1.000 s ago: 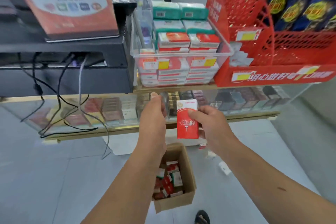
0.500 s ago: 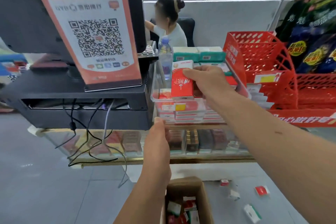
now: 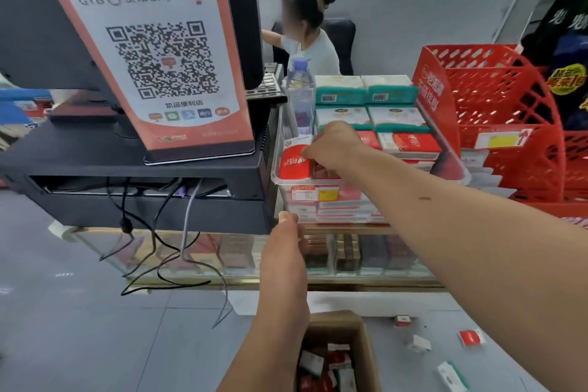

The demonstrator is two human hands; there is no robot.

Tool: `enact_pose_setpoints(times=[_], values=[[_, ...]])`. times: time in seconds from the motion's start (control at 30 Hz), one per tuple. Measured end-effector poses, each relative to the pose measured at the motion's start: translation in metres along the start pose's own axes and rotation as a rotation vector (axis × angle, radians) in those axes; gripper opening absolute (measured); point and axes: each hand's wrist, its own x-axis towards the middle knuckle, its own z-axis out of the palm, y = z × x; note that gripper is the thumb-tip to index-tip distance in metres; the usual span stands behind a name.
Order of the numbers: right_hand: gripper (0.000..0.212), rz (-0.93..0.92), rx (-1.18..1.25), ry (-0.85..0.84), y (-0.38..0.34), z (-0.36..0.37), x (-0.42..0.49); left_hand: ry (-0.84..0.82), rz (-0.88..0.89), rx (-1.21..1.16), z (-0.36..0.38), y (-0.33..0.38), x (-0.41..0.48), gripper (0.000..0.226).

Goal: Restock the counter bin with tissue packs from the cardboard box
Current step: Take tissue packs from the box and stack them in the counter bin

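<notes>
One red pack (image 3: 294, 164) is going into the bin (image 3: 275, 169). The right grip (image 3: 334, 146) is clenched on its top edge and holds it upright in the bin's front left corner, partly below the rim. The left grip (image 3: 283, 251) sits lower, thumb up near the tabletop (image 3: 350, 227) edge beneath the bin. Its fingers are hidden, so I cannot tell whether it is released or clenched.

The job looks well along. Red packs are stacked high at the bin's front and green ones fill the back. This pack is not yet let go, more lie in the box (image 3: 366, 328) on the floor, and a few loose packs (image 3: 471, 337) are scattered beside it.

The sign (image 3: 152, 51) reads "GYB 贵阳银行" above a QR code, with "凯运便利店" beneath. The pack carries white script that I cannot make out, and the price labels on the bin's front are too small to read.
</notes>
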Motion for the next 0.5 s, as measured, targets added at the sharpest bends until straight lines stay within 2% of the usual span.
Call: enact_pose_setpoints(times=[0.13, 0.2, 0.37, 0.5], values=[[0.021, -0.076, -0.226, 0.009, 0.001, 0.000, 0.000, -0.021, -0.009, -0.002, 0.000, 0.000, 0.000, 0.038], [0.026, -0.099, -0.255, 0.008, 0.002, 0.001, -0.001, -0.021, -0.002, 0.010, 0.000, -0.001, 0.000, 0.039], [0.023, -0.155, -0.132, 0.054, 0.002, -0.011, -0.022, -0.026, 0.011, 0.037, -0.002, -0.006, -0.002, 0.035], [0.012, -0.210, 0.183, 0.157, 0.021, -0.031, -0.073, -0.035, -0.029, 0.052, -0.005, -0.015, -0.002, 0.035]])
